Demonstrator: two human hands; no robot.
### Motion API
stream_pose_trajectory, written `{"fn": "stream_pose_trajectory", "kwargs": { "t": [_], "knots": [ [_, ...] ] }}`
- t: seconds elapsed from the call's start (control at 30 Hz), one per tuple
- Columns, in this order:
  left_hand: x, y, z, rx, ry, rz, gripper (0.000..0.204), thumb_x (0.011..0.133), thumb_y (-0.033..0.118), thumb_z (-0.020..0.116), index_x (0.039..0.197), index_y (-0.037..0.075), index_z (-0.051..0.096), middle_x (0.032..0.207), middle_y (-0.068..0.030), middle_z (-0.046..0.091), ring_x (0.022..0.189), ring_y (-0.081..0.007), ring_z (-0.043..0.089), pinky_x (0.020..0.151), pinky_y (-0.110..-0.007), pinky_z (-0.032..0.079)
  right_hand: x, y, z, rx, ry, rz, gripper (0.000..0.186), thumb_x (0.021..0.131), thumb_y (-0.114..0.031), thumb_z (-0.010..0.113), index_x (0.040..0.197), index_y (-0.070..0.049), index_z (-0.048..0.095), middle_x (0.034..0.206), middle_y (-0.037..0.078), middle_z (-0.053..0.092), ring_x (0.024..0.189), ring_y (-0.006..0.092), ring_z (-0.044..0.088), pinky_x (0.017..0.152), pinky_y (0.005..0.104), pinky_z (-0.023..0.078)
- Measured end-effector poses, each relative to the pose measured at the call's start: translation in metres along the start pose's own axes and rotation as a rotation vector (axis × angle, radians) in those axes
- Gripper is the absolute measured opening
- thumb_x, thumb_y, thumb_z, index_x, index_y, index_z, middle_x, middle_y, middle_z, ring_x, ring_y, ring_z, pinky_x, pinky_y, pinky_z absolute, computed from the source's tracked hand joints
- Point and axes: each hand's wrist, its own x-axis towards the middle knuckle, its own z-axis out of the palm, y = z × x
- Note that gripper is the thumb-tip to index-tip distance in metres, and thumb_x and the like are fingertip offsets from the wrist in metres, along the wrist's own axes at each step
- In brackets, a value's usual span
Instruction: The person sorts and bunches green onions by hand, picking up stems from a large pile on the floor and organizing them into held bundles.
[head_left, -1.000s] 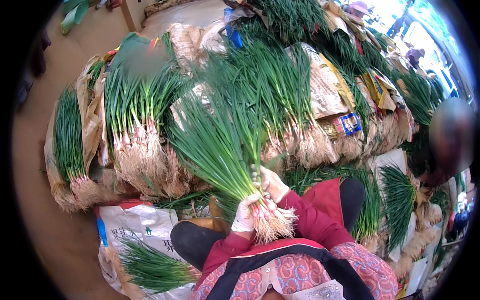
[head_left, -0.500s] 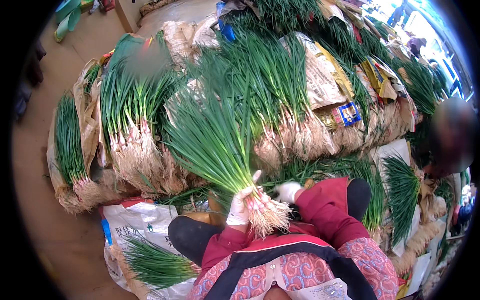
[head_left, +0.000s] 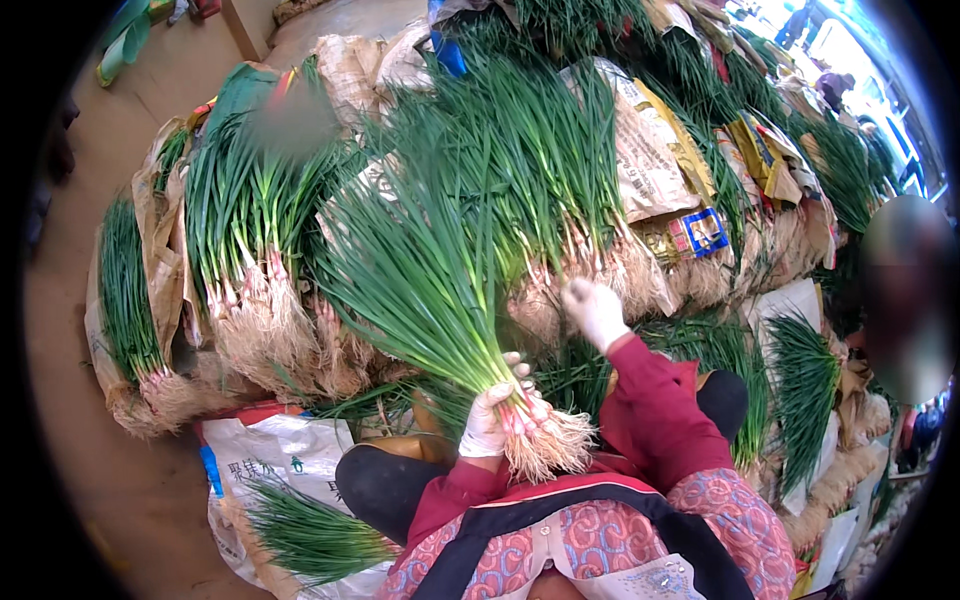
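Firmly holds the onion bunch (head_left: 430, 290) in front of the lap with the white-gloved left hand (head_left: 488, 415), with fingers wrapped around the pale stems just above the roots (head_left: 548, 440). Best to set the grip low and snug, without crushing the soft bulbs, and to level the root ends while leaving the leaves loose. Best also to support the bunch at its present slant, with roots toward the body and leaves fanned forward and leftward.

Holds the right hand (head_left: 597, 313), also white-gloved, out ahead of the right knee (head_left: 725, 400), with fingers drawn narrowly together; impossible to tell whether touching anything or pinching a stalk. Better to grasp any stalk by its firm white base than by the leaf, and to draw it gently clear of tangled roots.

To the left of the lap, note the white sack (head_left: 280, 440), with a smaller green bundle (head_left: 315, 530) lying on it. Ahead, see the long onion heap (head_left: 550, 170), partly hidden behind the fanned leaves; mind the root fringe (head_left: 632, 280) near the right hand, easy to snag. Farther along, note the blue-edged packet (head_left: 706, 232) and beige sack (head_left: 650, 165) covering some leaves, and, at the far right, a blurred co-worker (head_left: 905, 300).
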Motion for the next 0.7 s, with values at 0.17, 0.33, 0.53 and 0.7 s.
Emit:
{"fn": "stream_pose_trajectory", "kwargs": {
  "t": [0.17, 0.33, 0.53, 0.7],
  "knots": [
    [0.000, 0.001, 0.012, -0.080, -0.042, 0.020, 0.050, 0.077, 0.007, 0.061, 0.124, 0.009, 0.042, 0.094, -0.0036, 0.053, 0.087, -0.0189, 0.054, 0.083, -0.041, 0.045, -0.123, 0.047, 0.031, -0.345, -0.799, -0.511, 0.014, 0.078, -0.016, 0.054, 0.087, -0.013, 0.065, 0.071, 0.011, 0.063, 0.065, 0.0288, 0.063, 0.058, 0.0391, 0.051],
    [0.000, 0.000, 0.001, -0.035, -0.003, 0.033, 0.048, 0.077, 0.010, 0.062, 0.121, 0.007, 0.043, 0.092, -0.0041, 0.053, 0.087, -0.0203, 0.053, 0.080, -0.043, 0.048, -0.122, 0.063, 0.047, -0.399, -0.956, -0.446, 0.025, 0.086, -0.028, 0.050, 0.101, -0.014, 0.064, 0.091, 0.011, 0.066, 0.078, 0.0290, 0.064, 0.070, 0.0374, 0.052],
    [0.003, -0.001, 0.004, -0.010, 0.028, 0.026, 0.046, 0.078, 0.011, 0.062, 0.119, 0.006, 0.044, 0.091, -0.0042, 0.053, 0.087, -0.0203, 0.052, 0.075, -0.044, 0.051, 0.038, -0.005, 0.034, -0.052, 0.020, 0.025, 0.032, 0.088, -0.035, 0.049, 0.099, -0.009, 0.063, 0.091, 0.016, 0.065, 0.084, 0.0334, 0.062, 0.076, 0.0404, 0.049],
    [0.003, -0.001, 0.003, 0.019, 0.048, 0.041, 0.047, 0.077, 0.010, 0.062, 0.120, 0.006, 0.044, 0.090, -0.0044, 0.053, 0.087, -0.0200, 0.053, 0.076, -0.044, 0.051, 0.059, 0.001, 0.032, 0.059, -0.090, 0.122, 0.032, 0.083, -0.034, 0.055, 0.083, -0.005, 0.065, 0.082, 0.018, 0.065, 0.080, 0.0335, 0.062, 0.075, 0.0397, 0.048]
  ]
}}
